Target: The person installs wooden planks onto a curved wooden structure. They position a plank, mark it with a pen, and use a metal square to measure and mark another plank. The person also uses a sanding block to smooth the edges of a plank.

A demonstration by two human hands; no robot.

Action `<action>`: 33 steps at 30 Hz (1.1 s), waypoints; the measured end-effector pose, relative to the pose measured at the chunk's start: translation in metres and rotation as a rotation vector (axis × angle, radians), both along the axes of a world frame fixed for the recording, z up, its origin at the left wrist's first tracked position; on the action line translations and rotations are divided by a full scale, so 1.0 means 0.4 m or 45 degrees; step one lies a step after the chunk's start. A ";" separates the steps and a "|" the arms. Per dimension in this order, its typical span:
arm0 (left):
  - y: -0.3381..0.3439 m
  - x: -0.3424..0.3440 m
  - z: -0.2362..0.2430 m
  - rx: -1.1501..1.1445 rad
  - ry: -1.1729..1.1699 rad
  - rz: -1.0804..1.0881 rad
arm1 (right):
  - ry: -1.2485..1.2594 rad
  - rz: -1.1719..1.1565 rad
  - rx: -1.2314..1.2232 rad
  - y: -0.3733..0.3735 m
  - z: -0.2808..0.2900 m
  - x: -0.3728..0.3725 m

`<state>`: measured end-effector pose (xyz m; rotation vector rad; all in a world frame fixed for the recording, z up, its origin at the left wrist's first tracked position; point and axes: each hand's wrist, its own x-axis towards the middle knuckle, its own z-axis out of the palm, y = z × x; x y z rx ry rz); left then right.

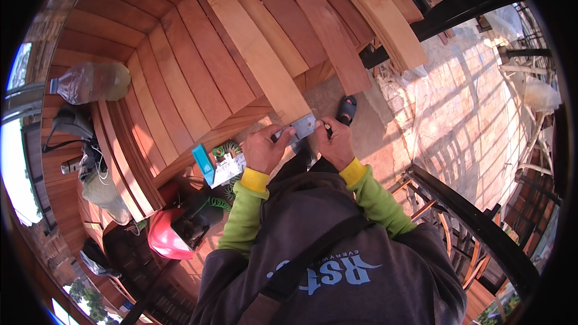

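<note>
A flat grey metal plate (304, 126) with a small hole lies against the near end of a long pale board (256, 48). My left hand (265, 147) grips the plate's left side, fingers curled and thumb along it. At its right edge, my right hand (337, 145) is closed around a small dark object (328, 130), mostly hidden by the fingers; its kind is unclear. The board rests on a surface of reddish-brown planks (186, 63), its end sticking out over the edge toward me.
More loose boards (385, 18) lie at the far right. On the left are a plastic jug (96, 83), stacked planks (123, 156) and a woven bag (105, 192). A red machine (171, 235), a green coiled hose (220, 203) and a teal object (203, 164) stand below. A dark metal beam (475, 222) runs at right.
</note>
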<state>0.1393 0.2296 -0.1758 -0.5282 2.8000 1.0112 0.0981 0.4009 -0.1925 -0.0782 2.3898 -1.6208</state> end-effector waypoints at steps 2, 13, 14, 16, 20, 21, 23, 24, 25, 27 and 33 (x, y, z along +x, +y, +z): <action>0.005 -0.002 0.010 0.017 -0.019 0.004 | 0.005 0.021 0.025 0.001 -0.013 -0.002; 0.006 0.012 -0.032 0.044 0.079 0.027 | 0.083 -0.008 -0.018 0.002 -0.028 0.000; 0.008 0.013 -0.032 0.050 0.095 0.033 | 0.087 -0.006 -0.014 0.002 -0.028 0.001; 0.010 0.012 -0.032 0.054 0.080 0.032 | 0.066 -0.005 -0.007 0.002 -0.025 0.000; 0.010 0.010 -0.018 0.064 0.004 0.026 | 0.134 -0.022 0.014 0.002 -0.037 0.002; 0.011 0.009 -0.016 0.071 -0.003 0.026 | 0.182 -0.051 -0.016 0.000 -0.046 0.003; 0.012 0.010 -0.018 0.079 0.009 0.032 | 0.277 -0.109 -0.075 -0.005 -0.064 0.002; 0.011 0.011 -0.020 0.083 0.014 0.036 | 0.256 -0.093 -0.097 -0.006 -0.060 0.000; 0.011 0.013 -0.023 0.081 0.021 0.034 | 0.235 -0.078 -0.119 -0.005 -0.052 -0.002; 0.009 0.016 -0.028 0.077 0.033 0.028 | 0.243 -0.059 -0.133 -0.005 -0.050 -0.003; 0.006 0.011 -0.027 0.062 0.045 0.005 | 0.249 -0.054 -0.124 -0.003 -0.051 -0.003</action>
